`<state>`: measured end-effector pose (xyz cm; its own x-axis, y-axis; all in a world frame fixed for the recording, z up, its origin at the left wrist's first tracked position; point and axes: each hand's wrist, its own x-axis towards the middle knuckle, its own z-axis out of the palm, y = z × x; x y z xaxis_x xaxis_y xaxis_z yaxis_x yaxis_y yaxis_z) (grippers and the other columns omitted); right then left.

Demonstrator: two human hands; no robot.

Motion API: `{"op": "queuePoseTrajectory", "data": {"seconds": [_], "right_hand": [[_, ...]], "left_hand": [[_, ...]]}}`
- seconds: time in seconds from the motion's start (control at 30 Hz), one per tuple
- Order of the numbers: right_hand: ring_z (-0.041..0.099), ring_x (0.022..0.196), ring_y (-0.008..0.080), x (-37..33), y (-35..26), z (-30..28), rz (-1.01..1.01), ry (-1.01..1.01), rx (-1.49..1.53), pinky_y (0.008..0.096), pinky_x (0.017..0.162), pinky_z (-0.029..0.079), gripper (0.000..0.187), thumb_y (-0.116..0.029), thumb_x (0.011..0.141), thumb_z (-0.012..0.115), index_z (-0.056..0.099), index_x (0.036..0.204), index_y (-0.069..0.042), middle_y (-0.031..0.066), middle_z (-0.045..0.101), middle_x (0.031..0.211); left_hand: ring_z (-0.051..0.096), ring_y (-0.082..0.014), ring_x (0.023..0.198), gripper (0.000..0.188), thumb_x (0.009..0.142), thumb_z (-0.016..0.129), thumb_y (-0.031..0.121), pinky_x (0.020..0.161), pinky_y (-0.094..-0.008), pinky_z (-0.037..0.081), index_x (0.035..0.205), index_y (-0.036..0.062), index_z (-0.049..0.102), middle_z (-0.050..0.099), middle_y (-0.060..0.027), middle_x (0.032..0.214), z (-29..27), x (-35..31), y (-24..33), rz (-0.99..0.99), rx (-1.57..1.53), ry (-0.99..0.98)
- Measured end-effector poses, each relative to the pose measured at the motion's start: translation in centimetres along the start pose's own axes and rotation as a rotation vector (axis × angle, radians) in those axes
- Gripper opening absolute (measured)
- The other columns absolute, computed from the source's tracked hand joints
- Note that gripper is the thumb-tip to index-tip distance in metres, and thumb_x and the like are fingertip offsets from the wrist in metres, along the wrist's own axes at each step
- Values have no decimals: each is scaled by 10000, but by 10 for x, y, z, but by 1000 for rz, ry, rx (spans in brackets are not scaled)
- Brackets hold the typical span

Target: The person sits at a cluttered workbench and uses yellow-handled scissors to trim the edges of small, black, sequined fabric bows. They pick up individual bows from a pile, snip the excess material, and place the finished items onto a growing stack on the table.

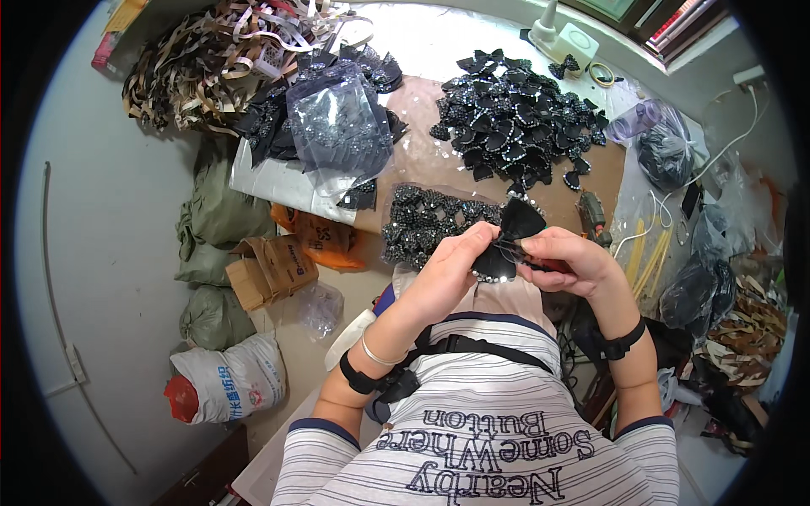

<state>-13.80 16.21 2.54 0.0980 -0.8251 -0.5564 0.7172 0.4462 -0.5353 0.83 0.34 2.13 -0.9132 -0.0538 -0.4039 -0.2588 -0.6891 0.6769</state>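
My left hand (pixel 462 257) and right hand (pixel 569 260) have their fingertips pinched on the gathered middle of a black bow (pixel 521 221), just right of the packed rows of sparkly bows (pixel 415 221). I judge it light, soft and floppy, its beaded rim bumpy and likely to snag, so the gathered centre gives the surest hold. Farther off lies a loose bow heap (pixel 506 118).

A black fabric bow (pixel 521 222) with 2 fan-shaped lobes and shiny pale beads edging the lower lobe is pinched near its middle between left hand (pixel 461 255) and right hand (pixel 570 258), lobes slanting up-right and down-left
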Motion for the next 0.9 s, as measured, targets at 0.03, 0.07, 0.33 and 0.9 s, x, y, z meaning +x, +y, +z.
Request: {"op": "queuePoseTrajectory", "data": {"seconds": [0.03, 0.07, 0.33, 0.9], "right_hand": [[285, 370, 18, 0, 0, -1, 9, -14, 26, 194, 343, 197, 393, -329, 958, 529, 593, 796, 23, -36, 410, 485], [282, 365, 19, 0, 1, -3, 19, -28, 53, 194, 342, 195, 392, -325, 957, 532, 589, 792, 26, -33, 410, 484], [259, 330, 30, 8, 11, -13, -15, -40, 164, 199, 327, 183, 411, -331, 941, 566, 578, 764, 39, -24, 393, 457], [290, 313, 76, -28, 76, -67, -353, 116, 702, 190, 319, 257, 500, -415, 1001, 365, 588, 850, 6, 4, 404, 468]], "left_hand": [[465, -8, 758, 319, 1016, 370, 270, 625, -181, 366, 1038, 30, 579, 567, 31, 884, -1, 1, -1, -12, 17, -15], [468, -10, 761, 317, 1017, 369, 272, 629, -183, 369, 1035, 32, 576, 568, 31, 886, -3, 2, -3, -24, 34, -30], [445, -23, 734, 306, 1011, 382, 299, 601, -204, 351, 1019, 66, 581, 547, 40, 852, -4, 11, -3, 1, 44, -48], [616, -375, 867, 399, 930, 494, 351, 761, -417, 483, 1013, -24, 604, 621, -257, 902, -76, 197, -10, 272, 1182, 50]]}}
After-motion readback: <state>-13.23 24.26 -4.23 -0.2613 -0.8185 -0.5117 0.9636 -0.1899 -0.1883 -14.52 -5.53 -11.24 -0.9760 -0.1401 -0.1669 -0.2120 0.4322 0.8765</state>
